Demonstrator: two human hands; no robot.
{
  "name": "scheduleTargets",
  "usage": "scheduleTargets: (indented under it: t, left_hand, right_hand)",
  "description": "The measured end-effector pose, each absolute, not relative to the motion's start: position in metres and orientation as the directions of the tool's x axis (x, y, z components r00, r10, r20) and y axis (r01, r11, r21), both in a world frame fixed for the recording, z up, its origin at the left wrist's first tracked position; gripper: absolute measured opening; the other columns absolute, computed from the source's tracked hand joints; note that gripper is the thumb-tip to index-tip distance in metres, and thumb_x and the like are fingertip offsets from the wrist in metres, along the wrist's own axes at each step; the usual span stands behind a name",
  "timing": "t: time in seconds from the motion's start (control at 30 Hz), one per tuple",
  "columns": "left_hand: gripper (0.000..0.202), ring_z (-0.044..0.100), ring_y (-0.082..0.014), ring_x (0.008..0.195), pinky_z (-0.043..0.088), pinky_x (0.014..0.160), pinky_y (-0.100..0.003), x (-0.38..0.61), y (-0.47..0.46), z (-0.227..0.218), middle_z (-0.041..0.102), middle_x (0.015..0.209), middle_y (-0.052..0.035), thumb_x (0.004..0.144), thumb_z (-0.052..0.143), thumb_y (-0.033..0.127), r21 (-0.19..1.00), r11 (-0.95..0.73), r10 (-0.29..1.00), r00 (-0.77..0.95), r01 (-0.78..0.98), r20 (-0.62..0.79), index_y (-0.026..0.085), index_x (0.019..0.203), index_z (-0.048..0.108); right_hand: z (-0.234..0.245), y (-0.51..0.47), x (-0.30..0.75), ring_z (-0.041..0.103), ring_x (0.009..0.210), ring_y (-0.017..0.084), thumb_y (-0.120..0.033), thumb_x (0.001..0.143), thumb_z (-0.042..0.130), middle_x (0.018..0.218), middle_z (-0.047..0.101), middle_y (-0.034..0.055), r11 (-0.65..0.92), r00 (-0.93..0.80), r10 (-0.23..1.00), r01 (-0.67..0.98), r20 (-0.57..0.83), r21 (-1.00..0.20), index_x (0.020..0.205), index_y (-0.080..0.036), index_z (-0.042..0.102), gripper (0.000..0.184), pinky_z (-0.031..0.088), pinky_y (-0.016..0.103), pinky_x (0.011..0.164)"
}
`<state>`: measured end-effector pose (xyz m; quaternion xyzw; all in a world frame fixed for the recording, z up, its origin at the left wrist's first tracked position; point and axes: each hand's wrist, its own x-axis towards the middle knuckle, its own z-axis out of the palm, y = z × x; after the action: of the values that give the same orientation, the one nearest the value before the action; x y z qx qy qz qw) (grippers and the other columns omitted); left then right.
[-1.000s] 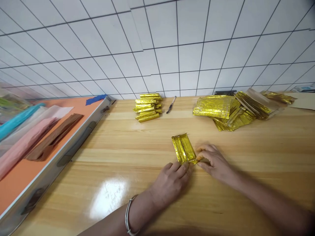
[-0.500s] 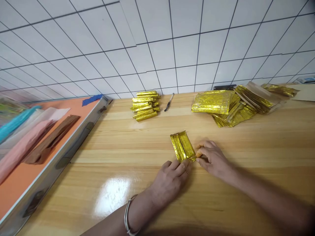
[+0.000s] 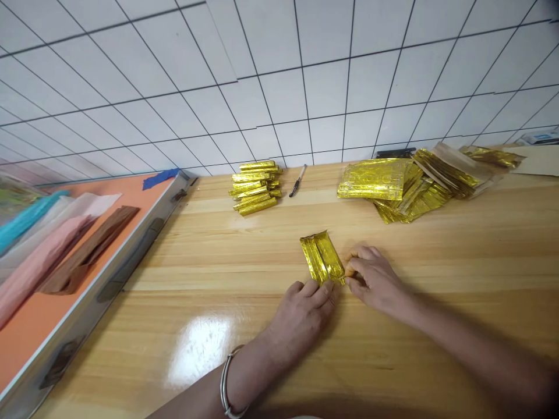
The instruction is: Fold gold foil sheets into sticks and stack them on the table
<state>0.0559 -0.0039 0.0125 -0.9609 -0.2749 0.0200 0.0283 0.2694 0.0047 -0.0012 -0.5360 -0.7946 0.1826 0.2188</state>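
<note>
A gold foil sheet [image 3: 322, 256], creased lengthwise, lies on the wooden table in front of me. My left hand [image 3: 308, 305] presses its curled fingers on the sheet's near edge, which they partly cover. At the near right corner, my right hand [image 3: 371, 276] pinches the foil edge between thumb and fingers. A metal bangle [image 3: 225, 384] circles my left wrist. Beyond the sheet, to the left, sits a pile of narrow gold foil rolls [image 3: 255, 189]. Farther right, flat gold foil sheets [image 3: 371, 179] are stacked loosely.
A pen [image 3: 297, 181] lies by the tiled wall [image 3: 279, 87]. On the left, an orange-topped case [image 3: 131, 238] with metal edging bears brown folded paper [image 3: 87, 250], pink paper [image 3: 48, 262] and a blue scrap [image 3: 160, 178]. A dark object [image 3: 395, 153] rests behind the foil stack.
The whole view has shifted slightly. Both hands stay at the foil sheet's near edge, and the strip along that edge looks a little more folded in.
</note>
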Motion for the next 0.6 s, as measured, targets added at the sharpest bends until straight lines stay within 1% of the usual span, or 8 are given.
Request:
scheduleTargets:
  t: [0.07, 0.13, 0.27, 0.33, 0.4, 0.5, 0.57, 0.6]
  left_hand:
    - [0.039, 0.050, -0.0185, 0.095, 0.040, 0.066, -0.032, 0.057, -0.004, 0.013, 0.050, 0.131, -0.0058, 0.094, 0.038, 0.021, -0.068, -0.847, 0.530, 0.847, 0.528, -0.029, 0.018, 0.133, 0.040]
    - [0.039, 0.050, -0.0188, 0.095, 0.040, 0.066, -0.032, 0.057, -0.005, 0.014, 0.050, 0.131, -0.0055, 0.094, 0.038, 0.021, -0.075, -0.846, 0.530, 0.847, 0.527, -0.030, 0.018, 0.133, 0.040]
    - [0.042, 0.050, -0.0187, 0.096, 0.041, 0.067, -0.032, 0.058, -0.004, 0.015, 0.050, 0.131, -0.0056, 0.094, 0.038, 0.021, -0.081, -0.840, 0.541, 0.840, 0.537, -0.043, 0.019, 0.136, 0.037]
    - [0.042, 0.050, -0.0186, 0.096, 0.042, 0.068, -0.032, 0.059, -0.004, 0.015, 0.050, 0.131, -0.0055, 0.094, 0.039, 0.020, -0.079, -0.839, 0.543, 0.838, 0.539, -0.051, 0.019, 0.136, 0.036]
    - [0.043, 0.050, -0.0188, 0.098, 0.042, 0.069, -0.032, 0.059, -0.004, 0.016, 0.050, 0.131, -0.0059, 0.093, 0.040, 0.020, -0.079, -0.839, 0.542, 0.838, 0.538, -0.053, 0.019, 0.136, 0.036]
    - [0.044, 0.050, -0.0191, 0.097, 0.043, 0.069, -0.033, 0.060, -0.004, 0.016, 0.051, 0.130, -0.0068, 0.093, 0.041, 0.020, -0.079, -0.835, 0.549, 0.834, 0.544, -0.055, 0.019, 0.137, 0.035]
    - [0.043, 0.051, -0.0192, 0.096, 0.043, 0.069, -0.032, 0.061, -0.005, 0.017, 0.051, 0.129, -0.0072, 0.093, 0.040, 0.021, -0.072, -0.835, 0.549, 0.833, 0.545, -0.063, 0.019, 0.136, 0.036]
    - [0.043, 0.051, -0.0193, 0.097, 0.044, 0.070, -0.032, 0.061, -0.005, 0.017, 0.051, 0.129, -0.0075, 0.093, 0.040, 0.021, -0.066, -0.836, 0.548, 0.834, 0.544, -0.066, 0.019, 0.136, 0.037]
  right_hand:
    - [-0.002, 0.004, 0.270, 0.048, 0.088, 0.022, -0.015, 0.071, 0.057, 0.089, 0.057, 0.0061, 0.350, -0.312, 0.936, 0.769, 0.165, -0.535, 0.076, -0.020, 0.055, 0.007, 0.040, 0.037, 0.077]
    - [-0.003, 0.004, 0.272, 0.048, 0.088, 0.023, -0.015, 0.071, 0.058, 0.088, 0.057, 0.0060, 0.338, -0.290, 0.940, 0.750, 0.177, -0.569, 0.078, -0.020, 0.055, 0.009, 0.041, 0.038, 0.077]
    - [-0.004, 0.006, 0.282, 0.051, 0.084, 0.019, -0.014, 0.076, 0.054, 0.083, 0.057, 0.0036, 0.294, -0.253, 0.953, 0.627, 0.168, -0.722, 0.080, -0.020, 0.056, 0.007, 0.043, 0.033, 0.072]
    - [-0.004, 0.007, 0.286, 0.052, 0.083, 0.018, -0.015, 0.077, 0.054, 0.082, 0.057, 0.0029, 0.290, -0.256, 0.952, 0.582, 0.167, -0.760, 0.081, -0.020, 0.058, 0.007, 0.044, 0.031, 0.071]
    - [-0.004, 0.007, 0.288, 0.052, 0.084, 0.019, -0.016, 0.077, 0.057, 0.081, 0.058, 0.0027, 0.330, -0.289, 0.938, 0.583, 0.191, -0.742, 0.080, -0.021, 0.060, 0.007, 0.044, 0.033, 0.073]
    - [-0.004, 0.003, 0.287, 0.052, 0.083, 0.018, -0.016, 0.080, 0.056, 0.080, 0.060, 0.0030, 0.433, -0.352, 0.898, 0.597, 0.264, -0.675, 0.081, -0.022, 0.064, 0.010, 0.044, 0.034, 0.075]
    - [-0.002, -0.001, 0.286, 0.052, 0.087, 0.019, -0.017, 0.084, 0.053, 0.087, 0.062, 0.0047, 0.508, -0.405, 0.860, 0.618, 0.311, -0.600, 0.090, -0.023, 0.066, 0.016, 0.045, 0.035, 0.077]
    - [-0.001, -0.004, 0.285, 0.052, 0.091, 0.020, -0.018, 0.085, 0.052, 0.092, 0.062, 0.0058, 0.546, -0.439, 0.837, 0.638, 0.327, -0.543, 0.095, -0.024, 0.066, 0.018, 0.045, 0.037, 0.080]
